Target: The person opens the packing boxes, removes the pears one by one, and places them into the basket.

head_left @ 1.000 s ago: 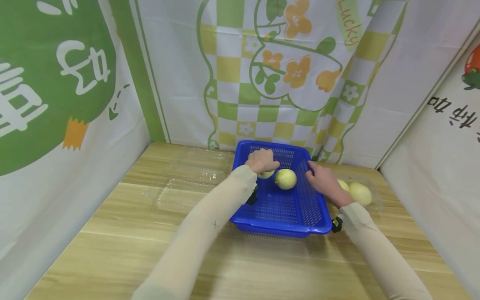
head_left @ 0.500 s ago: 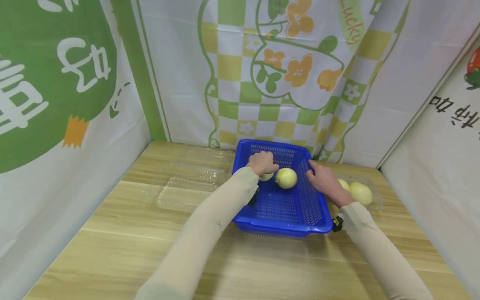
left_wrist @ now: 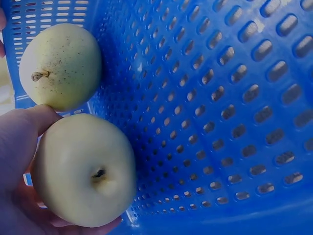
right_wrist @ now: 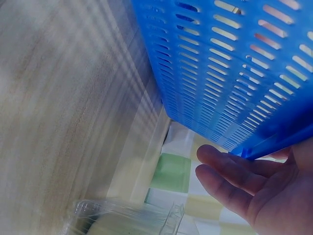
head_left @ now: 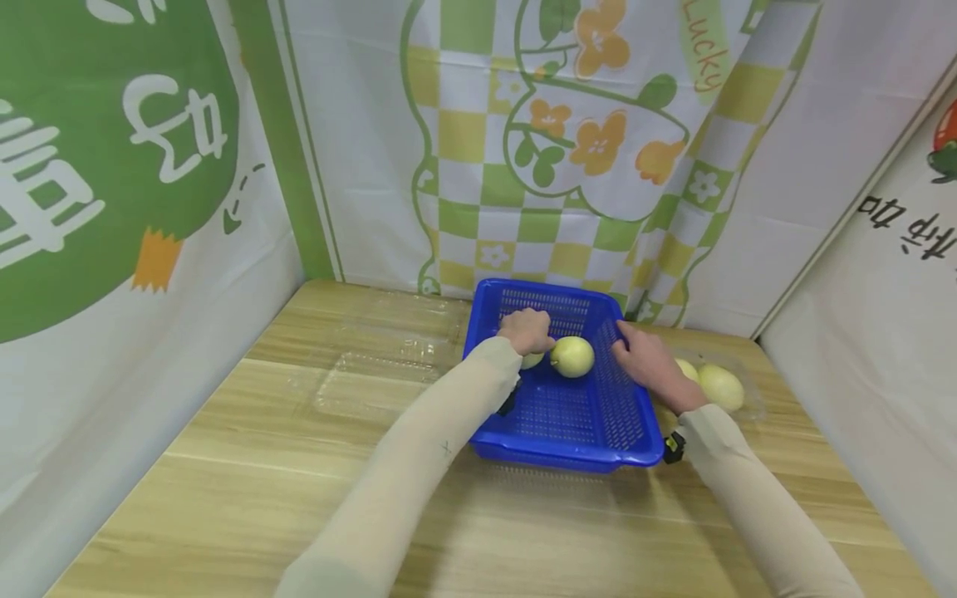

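Inside a blue plastic basket (head_left: 549,448) with slotted walls, my left hand (head_left: 527,330) holds a pale yellow pear (left_wrist: 85,169), thumb on one side and fingers curled beneath. In the head view that pear is mostly hidden under the hand. A second pear (head_left: 573,357), its stem showing in the left wrist view, lies right beside the held one. My right hand (head_left: 649,359) grips the basket's right rim. In the right wrist view its thumb is mostly out of sight behind the rim, and its fingers (right_wrist: 230,171) are on the outer side.
Right of the basket, more pears (head_left: 719,388) sit in a clear plastic container. An open clear plastic clamshell (head_left: 374,382) lies on the wooden table (head_left: 247,473) at left. A patterned curtain (head_left: 501,191) hangs close behind the basket, with cloth walls at both sides.
My left hand has shifted slightly nearer to me inside the basket, over the pear. My right hand stays on the rim, and the second pear keeps its place.
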Demonstrator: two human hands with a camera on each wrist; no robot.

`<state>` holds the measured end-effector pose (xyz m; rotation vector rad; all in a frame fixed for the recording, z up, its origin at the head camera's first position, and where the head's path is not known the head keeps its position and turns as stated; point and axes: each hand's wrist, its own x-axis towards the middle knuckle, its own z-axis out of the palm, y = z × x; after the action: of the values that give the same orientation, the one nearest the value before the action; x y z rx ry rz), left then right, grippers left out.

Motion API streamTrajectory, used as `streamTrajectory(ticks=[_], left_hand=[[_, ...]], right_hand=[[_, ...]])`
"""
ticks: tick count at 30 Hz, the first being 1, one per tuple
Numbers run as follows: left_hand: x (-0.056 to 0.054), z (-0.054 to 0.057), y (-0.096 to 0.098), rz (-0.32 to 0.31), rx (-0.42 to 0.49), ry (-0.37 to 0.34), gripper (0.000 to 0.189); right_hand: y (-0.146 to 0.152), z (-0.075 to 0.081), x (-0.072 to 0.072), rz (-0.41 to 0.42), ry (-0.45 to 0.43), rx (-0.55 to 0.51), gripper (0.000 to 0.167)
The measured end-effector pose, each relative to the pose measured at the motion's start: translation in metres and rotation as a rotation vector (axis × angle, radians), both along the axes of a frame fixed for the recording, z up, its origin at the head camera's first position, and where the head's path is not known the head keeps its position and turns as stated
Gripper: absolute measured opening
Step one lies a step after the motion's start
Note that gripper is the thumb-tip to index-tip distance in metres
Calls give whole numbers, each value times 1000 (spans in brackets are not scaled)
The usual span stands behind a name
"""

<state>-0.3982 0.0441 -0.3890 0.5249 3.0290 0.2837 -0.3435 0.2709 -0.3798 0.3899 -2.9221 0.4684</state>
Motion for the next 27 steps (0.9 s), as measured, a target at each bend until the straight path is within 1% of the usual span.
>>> streamTrajectory(ticks=[5, 9, 13, 17, 21, 24, 27], left_hand=[[2, 2, 2, 2, -4, -3, 29], [2, 2, 2, 12, 9, -7, 27], [4, 3, 3, 36, 24, -11, 25], [7, 7, 5, 60, 38, -11, 21], [9, 11, 7, 76, 39, -9, 27], [9, 12, 9, 89, 25, 2, 31], [9, 15, 11, 97, 18, 15, 32]], right_hand=[[1, 0, -1, -3, -5, -2, 57], [1, 0, -1, -5, -8, -3, 57], [0, 1, 0, 8, 2, 16, 57], [-1, 4, 1, 18, -11, 30, 58], [-1, 6, 1, 21, -16, 29, 58], [0, 7, 0, 40, -13, 37, 57], [1, 7, -2, 58, -15, 48, 56]])
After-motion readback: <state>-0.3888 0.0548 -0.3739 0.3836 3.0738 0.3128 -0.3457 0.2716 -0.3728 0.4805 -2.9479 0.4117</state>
